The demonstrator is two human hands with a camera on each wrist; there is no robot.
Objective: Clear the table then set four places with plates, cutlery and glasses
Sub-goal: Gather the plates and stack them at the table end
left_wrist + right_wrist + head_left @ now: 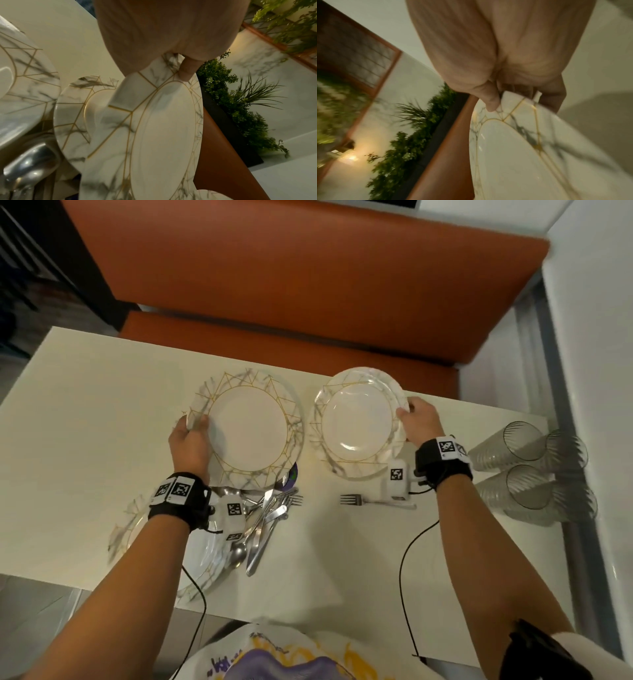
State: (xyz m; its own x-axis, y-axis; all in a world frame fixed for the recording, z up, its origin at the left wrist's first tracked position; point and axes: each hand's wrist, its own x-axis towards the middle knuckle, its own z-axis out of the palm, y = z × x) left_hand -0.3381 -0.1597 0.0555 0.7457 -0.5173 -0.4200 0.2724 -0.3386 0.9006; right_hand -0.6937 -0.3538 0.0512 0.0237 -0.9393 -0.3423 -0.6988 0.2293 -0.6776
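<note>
- Plates with marbled, gold-lined rims were what I had in both hands: my left hand (189, 440) pinched the near-left rim of the left plate (251, 428), thumb on top in the left wrist view (186, 70).
- My right hand (416, 419) gripped the right rim of the right plate (358, 419), thumb over the rim and fingers curled beneath it (553, 97); that plate sat tilted over another plate (342, 470) lying below it.
- Both plates faced up, side by side near the table's (85, 422) far edge, rims close together; whether they touched I could not tell.
- A fourth plate (202, 553) lay near the front edge under my left forearm, with a cutlery pile (263, 522) overlapping its right side, handles mostly running toward me.
- A single fork (356, 500) lay crosswise, tines pointing left, just below the right-hand plates.
- Four glasses (531, 470) lay on their sides at the table's right edge.
- Bare tabletop stretched to the left of the plates; the orange bench (291, 268) ran behind the far edge.
</note>
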